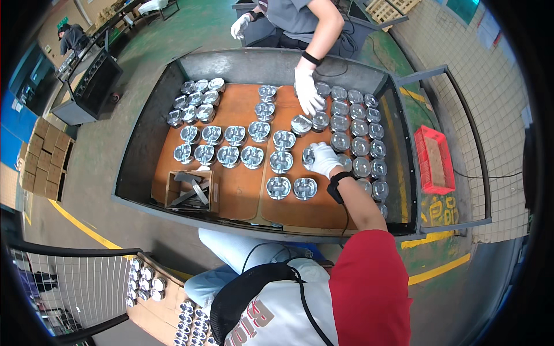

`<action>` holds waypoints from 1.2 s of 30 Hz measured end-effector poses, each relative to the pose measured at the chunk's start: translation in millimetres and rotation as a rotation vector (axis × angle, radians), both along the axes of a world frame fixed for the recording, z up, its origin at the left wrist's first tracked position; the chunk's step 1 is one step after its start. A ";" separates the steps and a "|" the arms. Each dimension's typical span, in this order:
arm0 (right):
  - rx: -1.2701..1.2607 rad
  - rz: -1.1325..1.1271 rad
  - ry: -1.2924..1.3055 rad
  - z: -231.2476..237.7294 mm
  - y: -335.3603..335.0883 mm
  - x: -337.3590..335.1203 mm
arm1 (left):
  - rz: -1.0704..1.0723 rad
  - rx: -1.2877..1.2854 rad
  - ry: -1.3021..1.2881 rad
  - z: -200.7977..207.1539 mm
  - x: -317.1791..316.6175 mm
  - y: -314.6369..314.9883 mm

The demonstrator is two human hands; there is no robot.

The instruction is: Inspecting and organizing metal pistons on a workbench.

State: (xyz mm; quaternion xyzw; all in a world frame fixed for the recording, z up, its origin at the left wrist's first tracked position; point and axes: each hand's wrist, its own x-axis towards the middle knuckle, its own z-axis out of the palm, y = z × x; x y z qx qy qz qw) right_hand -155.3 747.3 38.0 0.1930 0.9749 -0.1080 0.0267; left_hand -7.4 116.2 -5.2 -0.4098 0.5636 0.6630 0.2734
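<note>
My right hand [325, 160], in a white glove with a black band at the wrist, reaches into a metal-walled cart. Its fingers are closed on the edge of a silver piston [307, 156] standing on the brown board [242, 190]. Just right of the hand are rows of pistons [340, 141] with their flat round crowns up. To its left stand pistons [281, 162] with their hollow pin-boss side up. Across the cart, a co-worker's gloved hand [309, 95] touches or hovers over another piston [320, 120]; contact is unclear. My left hand is out of sight.
A small box [214, 193] of flat grey pieces stands in the cart's near left corner. Dark walls [259, 62] ring the cart. Right of it, a red crate [420, 158] lies on the floor. More pistons [147, 279] stand on a cardboard-covered surface at lower left.
</note>
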 end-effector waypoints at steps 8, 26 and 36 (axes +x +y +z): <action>-0.135 0.034 -0.076 -12.9 -14.5 3.3 | -0.058 -0.037 -0.026 8.0 -31.1 1.3; 0.159 -0.299 -0.322 25.3 43.3 59.6 | -0.138 0.018 -0.150 -12.7 -12.5 27.8; -0.128 -0.072 0.141 75.1 -3.2 71.4 | 0.322 0.278 0.197 -25.4 67.4 -9.1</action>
